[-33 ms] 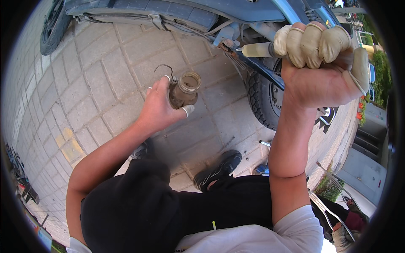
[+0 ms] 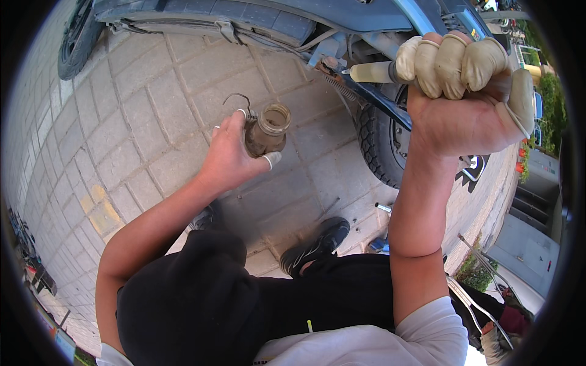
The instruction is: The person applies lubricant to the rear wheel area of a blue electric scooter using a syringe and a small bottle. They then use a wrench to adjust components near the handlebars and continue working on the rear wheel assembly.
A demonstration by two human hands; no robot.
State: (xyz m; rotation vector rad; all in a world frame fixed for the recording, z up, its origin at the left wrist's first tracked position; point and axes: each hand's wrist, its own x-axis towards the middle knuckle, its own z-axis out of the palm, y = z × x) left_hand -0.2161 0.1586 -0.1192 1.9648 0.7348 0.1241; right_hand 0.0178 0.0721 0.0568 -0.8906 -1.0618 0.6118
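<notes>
My left hand (image 2: pixel 229 152) is wrapped round a small brown-stained glass jar (image 2: pixel 267 134) with an open mouth. A bent wire hook (image 2: pixel 239 97) rises beside the jar's neck. My right hand (image 2: pixel 461 79), with pale covers on its fingers, is closed round a syringe (image 2: pixel 371 72) holding pale yellowish stuff. The syringe's nozzle points left, close to a rusty brown part (image 2: pixel 330 63) under the blue vehicle (image 2: pixel 360 17); I cannot tell whether they touch. My fingers hide the syringe's rear end.
Below the rusty part stands a black wheel (image 2: pixel 379 146) with a spring (image 2: pixel 342 88) near it. On the brick paving (image 2: pixel 152 122) lie a small metal tube (image 2: pixel 383 208) and a blue object (image 2: pixel 378 244). My black shoe (image 2: pixel 314 244) rests close by.
</notes>
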